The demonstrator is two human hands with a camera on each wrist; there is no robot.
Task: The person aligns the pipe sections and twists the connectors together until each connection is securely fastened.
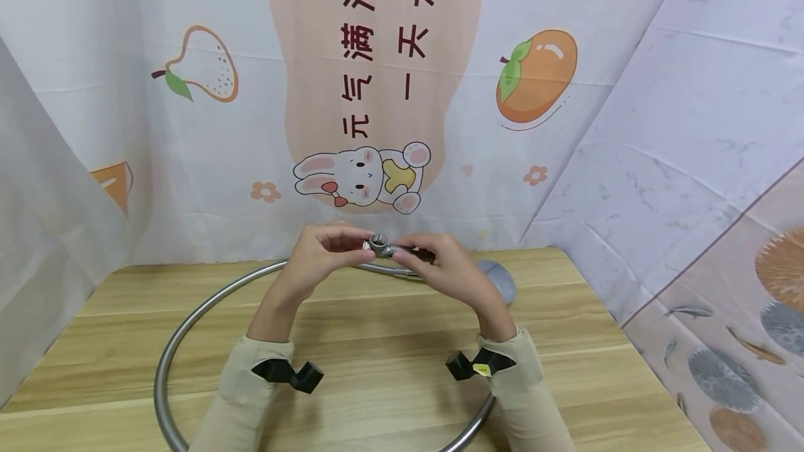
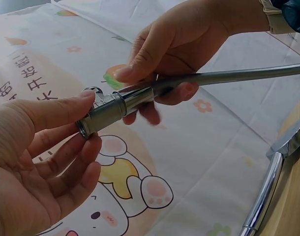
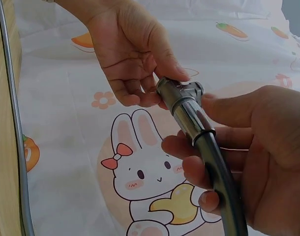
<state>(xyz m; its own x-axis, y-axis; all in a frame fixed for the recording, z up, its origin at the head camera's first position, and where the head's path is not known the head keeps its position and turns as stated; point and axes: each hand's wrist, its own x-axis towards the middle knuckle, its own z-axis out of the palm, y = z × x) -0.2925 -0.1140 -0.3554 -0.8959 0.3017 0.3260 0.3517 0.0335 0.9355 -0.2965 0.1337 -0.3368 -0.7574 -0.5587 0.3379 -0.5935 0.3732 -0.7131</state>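
Between thumb and fingers my left hand (image 1: 317, 260) pinches a small metal tee fitting (image 1: 379, 246), its threaded opening facing up in the head view. The shower hose (image 2: 248, 73) meets the fitting end to end, in line with it, at a shiny metal end nut (image 3: 192, 118). My right hand (image 1: 449, 267) holds the hose at this nut, thumb on one side and fingers curled beneath. Both hands are raised over the far part of the table. At the hose's other end lies a round chrome shower head (image 2: 287, 137), partly behind my right wrist in the head view.
The grey hose (image 1: 166, 368) loops wide over the wooden table (image 1: 377, 382), around the left forearm and towards the front edge. A printed curtain (image 1: 207, 159) hangs directly behind the table. Black camera mounts (image 1: 292, 374) sit on both sleeves.
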